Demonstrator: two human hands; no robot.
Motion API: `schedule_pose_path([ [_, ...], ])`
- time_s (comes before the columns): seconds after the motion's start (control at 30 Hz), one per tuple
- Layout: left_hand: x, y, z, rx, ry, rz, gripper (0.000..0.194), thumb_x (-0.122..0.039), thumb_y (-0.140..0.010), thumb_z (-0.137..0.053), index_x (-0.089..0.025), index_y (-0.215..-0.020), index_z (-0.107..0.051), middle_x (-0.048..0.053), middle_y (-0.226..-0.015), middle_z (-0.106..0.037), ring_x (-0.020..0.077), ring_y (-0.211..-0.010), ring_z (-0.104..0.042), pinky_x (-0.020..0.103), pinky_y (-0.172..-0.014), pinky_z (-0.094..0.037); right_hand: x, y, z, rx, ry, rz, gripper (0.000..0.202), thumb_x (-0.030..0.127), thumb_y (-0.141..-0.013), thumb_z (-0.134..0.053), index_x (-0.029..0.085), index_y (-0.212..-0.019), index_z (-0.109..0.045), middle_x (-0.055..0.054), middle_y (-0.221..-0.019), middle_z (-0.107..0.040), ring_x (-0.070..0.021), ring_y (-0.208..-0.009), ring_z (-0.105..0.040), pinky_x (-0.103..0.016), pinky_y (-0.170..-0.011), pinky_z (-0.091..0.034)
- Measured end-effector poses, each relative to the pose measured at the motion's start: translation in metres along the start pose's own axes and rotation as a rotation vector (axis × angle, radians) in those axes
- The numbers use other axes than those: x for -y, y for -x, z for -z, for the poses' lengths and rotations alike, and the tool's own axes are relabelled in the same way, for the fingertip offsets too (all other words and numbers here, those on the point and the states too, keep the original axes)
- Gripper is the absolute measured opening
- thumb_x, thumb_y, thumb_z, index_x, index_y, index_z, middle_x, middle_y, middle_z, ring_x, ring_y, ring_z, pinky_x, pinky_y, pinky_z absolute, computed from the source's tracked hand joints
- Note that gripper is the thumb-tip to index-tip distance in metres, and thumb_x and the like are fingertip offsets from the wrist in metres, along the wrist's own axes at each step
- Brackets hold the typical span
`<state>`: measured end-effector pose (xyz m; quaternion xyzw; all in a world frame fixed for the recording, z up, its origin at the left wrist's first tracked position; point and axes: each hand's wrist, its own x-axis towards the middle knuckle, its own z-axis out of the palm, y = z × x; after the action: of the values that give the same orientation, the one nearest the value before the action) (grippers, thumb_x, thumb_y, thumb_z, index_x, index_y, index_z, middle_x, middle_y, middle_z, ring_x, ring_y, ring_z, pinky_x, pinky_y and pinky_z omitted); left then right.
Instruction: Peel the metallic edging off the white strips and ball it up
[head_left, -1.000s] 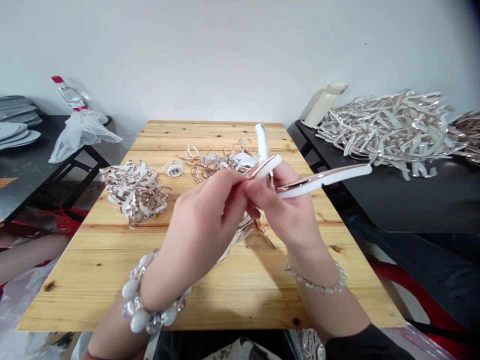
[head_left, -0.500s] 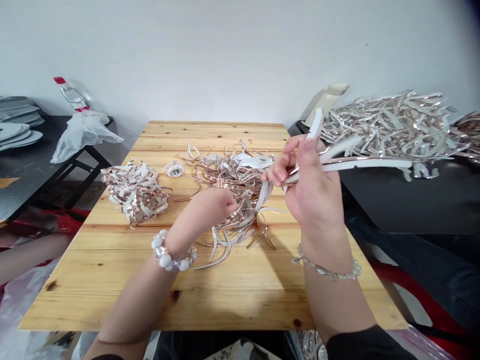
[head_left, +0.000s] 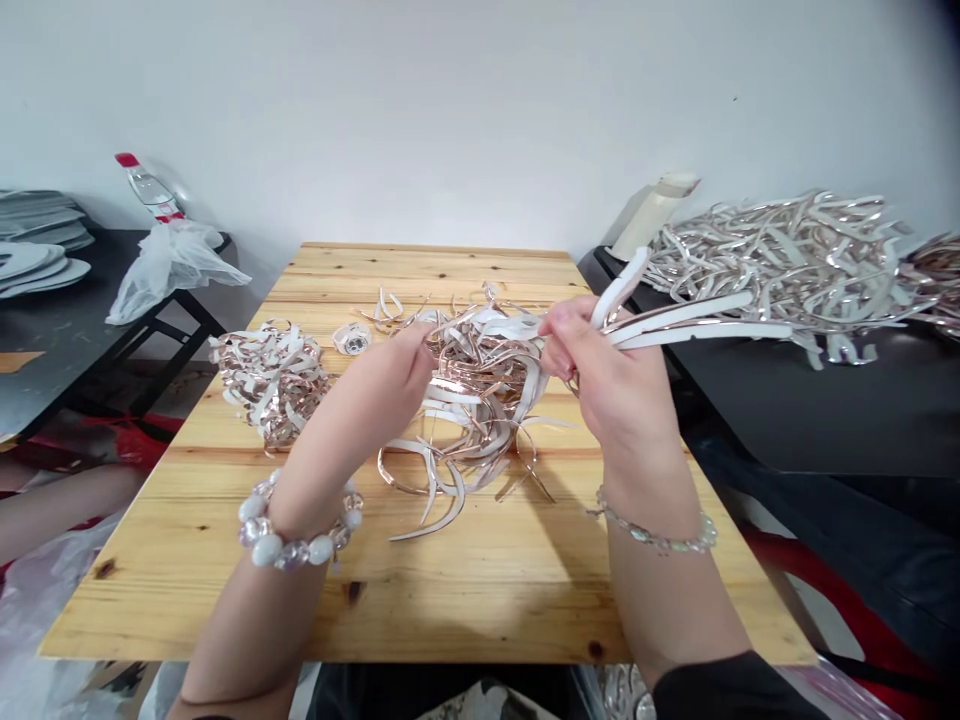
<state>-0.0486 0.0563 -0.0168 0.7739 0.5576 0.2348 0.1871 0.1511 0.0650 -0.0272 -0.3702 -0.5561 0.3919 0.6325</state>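
I judge the work to be partway along. My right hand (head_left: 604, 365) is curled firmly around a few white and copper-coloured strips (head_left: 686, 320), their long ends fanning out past the thumb towards the right. My left hand (head_left: 390, 380) hangs over the near-left side of the tangle (head_left: 499, 370), fingers drawn in together; I can't tell from here whether a strip is pinched between them.

That tangle of loose strips lies in the middle of the wooden table (head_left: 480, 600), a few stragglers trailing towards me, so I'd call it what is left to handle. Just left of it sits a crumpled heap (head_left: 274, 385) of thin, curly scraps, and a small round white thing (head_left: 351, 339) lies near both. On the dark table (head_left: 780, 430) to the right, well apart, rests a far larger pile (head_left: 787, 255) of similar strips; whether those are finished, I can't tell.
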Motion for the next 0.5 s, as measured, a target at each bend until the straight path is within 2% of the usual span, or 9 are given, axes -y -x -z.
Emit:
schedule_pose_path([
  [0.03,0.000,0.000,0.000,-0.029,0.105,0.004,0.030,-0.023,-0.093,-0.029,-0.018,-0.096,-0.058,0.006,-0.085,-0.066,0.0153,-0.070,-0.060,0.028,-0.061,-0.046,-0.002,-0.001,0.001,0.025,0.022,-0.006,0.021,0.037,-0.077,-0.072,0.019,-0.069,-0.065,0.007,-0.046,-0.042,-0.0062,-0.042,-0.036,-0.021,-0.039,-0.027],
  [0.07,0.000,0.001,-0.001,-0.010,0.208,0.010,0.030,-0.024,-0.093,-0.029,-0.018,-0.096,-0.058,0.006,-0.089,-0.067,0.0151,-0.073,-0.062,0.027,-0.061,-0.048,-0.003,-0.001,0.000,0.069,0.049,-0.023,0.015,0.033,-0.076,-0.073,0.019,-0.075,-0.067,0.007,-0.047,-0.043,-0.0062,-0.043,-0.037,-0.021,-0.040,-0.028],
  [0.1,-0.002,0.001,-0.002,0.059,0.304,0.016,0.029,-0.024,-0.093,-0.030,-0.019,-0.095,-0.059,0.006,-0.091,-0.068,0.0150,-0.075,-0.063,0.026,-0.061,-0.049,-0.003,0.000,0.000,0.130,0.075,-0.041,0.012,0.031,-0.077,-0.073,0.020,-0.080,-0.069,0.007,-0.050,-0.045,-0.0063,-0.045,-0.039,-0.021,-0.041,-0.030],
  [0.2,-0.011,0.003,-0.003,0.388,0.524,-0.020,0.027,-0.023,-0.093,-0.032,-0.020,-0.089,-0.059,0.003,-0.089,-0.069,0.0140,-0.076,-0.064,0.025,-0.063,-0.052,-0.001,0.003,-0.006,0.289,0.087,-0.079,0.013,0.031,-0.078,-0.072,0.020,-0.086,-0.070,0.005,-0.057,-0.053,-0.0072,-0.049,-0.045,-0.022,-0.044,-0.035],
  [0.27,-0.016,0.005,-0.003,0.495,0.522,-0.072,0.029,-0.024,-0.093,-0.032,-0.021,-0.087,-0.060,0.002,-0.086,-0.069,0.0135,-0.076,-0.064,0.025,-0.066,-0.052,0.002,0.006,-0.010,0.334,0.060,-0.077,0.017,0.035,-0.078,-0.071,0.019,-0.079,-0.069,0.002,-0.060,-0.057,-0.0088,-0.051,-0.048,-0.023,-0.044,-0.036],
  [0.3,-0.017,0.005,-0.003,0.497,0.449,-0.096,0.030,-0.026,-0.094,-0.032,-0.020,-0.084,-0.060,0.002,-0.083,-0.069,0.0137,-0.074,-0.063,0.026,-0.065,-0.051,0.003,0.007,-0.012,0.335,0.067,-0.076,0.019,0.038,-0.078,-0.069,0.018,-0.075,-0.068,0.002,-0.060,-0.058,-0.0097,-0.052,-0.049,-0.024,-0.045,-0.037],
  [0.37,-0.017,0.006,-0.003,0.423,0.249,-0.122,0.030,-0.032,-0.094,-0.035,-0.020,-0.085,-0.061,0.002,-0.077,-0.067,0.0144,-0.068,-0.061,0.027,-0.062,-0.048,0.005,0.008,-0.013,0.328,0.144,-0.082,0.024,0.039,-0.081,-0.066,0.018,-0.068,-0.065,0.002,-0.055,-0.054,-0.0110,-0.053,-0.049,-0.025,-0.047,-0.038],
  [0.43,-0.014,0.006,-0.005,0.267,0.122,-0.119,0.028,-0.037,-0.093,-0.040,-0.019,-0.093,-0.062,0.002,-0.078,-0.068,0.0149,-0.067,-0.061,0.028,-0.061,-0.047,0.004,0.009,-0.011,0.346,0.267,-0.093,0.025,0.035,-0.084,-0.063,0.018,-0.066,-0.061,0.004,-0.052,-0.048,-0.0110,-0.053,-0.047,-0.025,-0.050,-0.038],
  [0.5,-0.012,0.008,-0.006,0.078,0.124,-0.116,0.025,-0.035,-0.092,-0.045,-0.020,-0.104,-0.061,0.003,-0.088,-0.070,0.0149,-0.073,-0.063,0.027,-0.065,-0.048,0.003,0.008,-0.009,0.409,0.373,-0.090,0.027,0.031,-0.086,-0.060,0.018,-0.062,-0.056,0.004,-0.054,-0.046,-0.0104,-0.055,-0.045,-0.025,-0.053,-0.037],
])
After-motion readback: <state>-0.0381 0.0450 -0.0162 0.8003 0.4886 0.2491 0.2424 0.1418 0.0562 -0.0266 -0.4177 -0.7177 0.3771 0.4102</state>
